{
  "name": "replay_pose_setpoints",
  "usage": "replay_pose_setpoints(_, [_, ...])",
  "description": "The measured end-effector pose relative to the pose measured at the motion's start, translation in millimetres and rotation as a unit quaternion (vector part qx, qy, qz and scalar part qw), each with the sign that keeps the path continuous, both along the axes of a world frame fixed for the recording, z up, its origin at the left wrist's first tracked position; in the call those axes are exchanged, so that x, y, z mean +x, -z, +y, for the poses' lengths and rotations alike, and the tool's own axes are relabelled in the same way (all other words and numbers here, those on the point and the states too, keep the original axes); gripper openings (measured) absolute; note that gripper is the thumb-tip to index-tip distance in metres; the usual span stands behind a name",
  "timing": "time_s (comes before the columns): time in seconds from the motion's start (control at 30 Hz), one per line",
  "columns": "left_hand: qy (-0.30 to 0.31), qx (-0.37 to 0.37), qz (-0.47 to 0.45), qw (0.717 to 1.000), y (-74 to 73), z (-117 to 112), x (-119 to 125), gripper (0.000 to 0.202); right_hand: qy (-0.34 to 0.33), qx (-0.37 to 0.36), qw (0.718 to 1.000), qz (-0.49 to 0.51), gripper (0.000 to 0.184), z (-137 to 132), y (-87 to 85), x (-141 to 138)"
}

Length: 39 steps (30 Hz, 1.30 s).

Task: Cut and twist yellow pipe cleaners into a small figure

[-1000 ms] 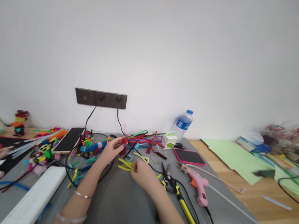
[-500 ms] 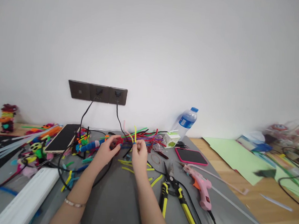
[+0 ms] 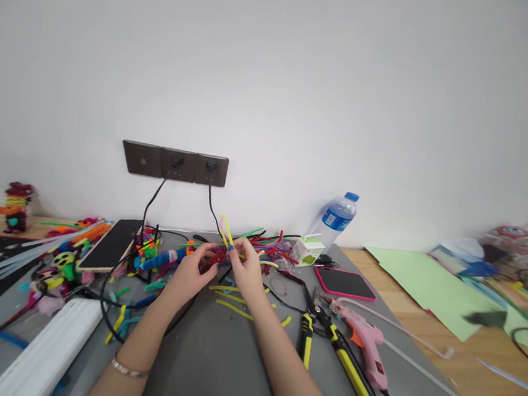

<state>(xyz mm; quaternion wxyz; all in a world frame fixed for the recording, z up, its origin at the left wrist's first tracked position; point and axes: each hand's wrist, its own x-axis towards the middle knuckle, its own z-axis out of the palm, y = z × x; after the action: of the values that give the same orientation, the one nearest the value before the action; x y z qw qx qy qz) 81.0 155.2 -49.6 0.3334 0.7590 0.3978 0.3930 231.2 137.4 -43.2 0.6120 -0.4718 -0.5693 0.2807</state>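
My left hand point(image 3: 195, 268) is closed on a red fuzzy pipe-cleaner piece point(image 3: 218, 257), partly hidden by the fingers. Right beside it, my right hand point(image 3: 245, 268) pinches a yellow pipe cleaner point(image 3: 226, 228) that sticks up from the fingertips and leans left. A bit of blue shows at that pinch. Both hands are raised a little over the grey table mat point(image 3: 214, 367). Below them lie several short yellow pipe-cleaner pieces point(image 3: 233, 309). Behind is a heap of coloured pipe cleaners point(image 3: 282, 248).
Yellow-black pliers point(image 3: 346, 361) and a pink glue gun point(image 3: 373, 352) lie right. Beyond them are a pink-edged phone point(image 3: 344, 283), a small carton point(image 3: 307, 252) and a water bottle point(image 3: 338, 217). Left are a dark phone point(image 3: 112, 246), a white bar point(image 3: 51, 349) and black cables point(image 3: 104, 294).
My right hand has moved left, close against my left hand. The yellow pipe cleaner now leans left, where it stood more upright. The view has shifted slightly.
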Motion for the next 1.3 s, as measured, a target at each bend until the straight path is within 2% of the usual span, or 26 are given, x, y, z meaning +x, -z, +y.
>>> replay_pose_setpoints(0.07, [0.003, 0.021, 0.023, 1.000, -2.4, 0, -2, 0.033, 0.013, -0.011, 0.999, 0.049, 0.009, 5, -0.4, -7])
replay_pose_setpoints(0.13, [-0.008, 0.042, 0.050, 0.998, -4.1, -1, -4, 0.032, 0.056, 0.002, 0.996, 0.070, 0.011, 6, 0.9, -13])
replay_pose_setpoints(0.27, [-0.013, 0.090, 0.117, 0.989, -2.5, -1, -8, 0.033, 0.123, 0.048, 0.991, 0.005, 0.012, -2, 7.9, -15])
replay_pose_setpoints(0.33, [0.002, 0.110, 0.147, 0.983, -0.8, -2, -8, 0.031, 0.120, 0.032, 0.992, 0.013, 0.012, -6, 11.3, -12])
replay_pose_setpoints(0.4, [-0.001, 0.122, 0.153, 0.981, -1.0, -3, -7, 0.026, 0.096, 0.007, 0.993, 0.070, 0.014, -8, 13.0, -7])
replay_pose_setpoints(0.53, [-0.031, 0.114, 0.057, 0.991, -9.2, -7, -4, 0.019, 0.033, -0.025, 0.982, 0.182, 0.024, -5, 12.4, 0])
replay_pose_setpoints(0.67, [0.001, 0.001, -0.020, 1.000, -16.1, -15, 2, 0.021, -0.029, -0.054, 0.966, 0.251, 0.028, -2, 13.0, 0])
replay_pose_setpoints(0.73, [0.015, -0.023, -0.026, 0.999, -15.7, -17, 6, 0.018, -0.056, -0.057, 0.961, 0.266, 0.028, -1, 14.6, -1])
replay_pose_setpoints(0.87, [-0.044, -0.020, -0.094, 0.994, -11.2, -12, 10, 0.011, -0.066, -0.044, 0.960, 0.268, 0.026, -1, 17.5, -5])
replay_pose_setpoints(1.0, [-0.070, -0.082, -0.236, 0.966, -9.5, -3, 6, 0.014, -0.090, -0.028, 0.957, 0.276, 0.025, 2, 18.0, -14])
replay_pose_setpoints(1.13, [-0.080, -0.169, -0.357, 0.915, -8.7, 1, 2, 0.023, -0.123, -0.030, 0.946, 0.300, 0.028, 13, 19.1, -28])
replay_pose_setpoints(1.2, [-0.074, -0.190, -0.397, 0.895, -7.1, 3, 2, 0.025, -0.132, -0.034, 0.941, 0.309, 0.028, 17, 20.1, -33])
replay_pose_setpoints(1.3, [-0.069, -0.196, -0.404, 0.891, -2.8, 6, 2, 0.024, -0.139, -0.041, 0.939, 0.311, 0.026, 18, 20.9, -37])
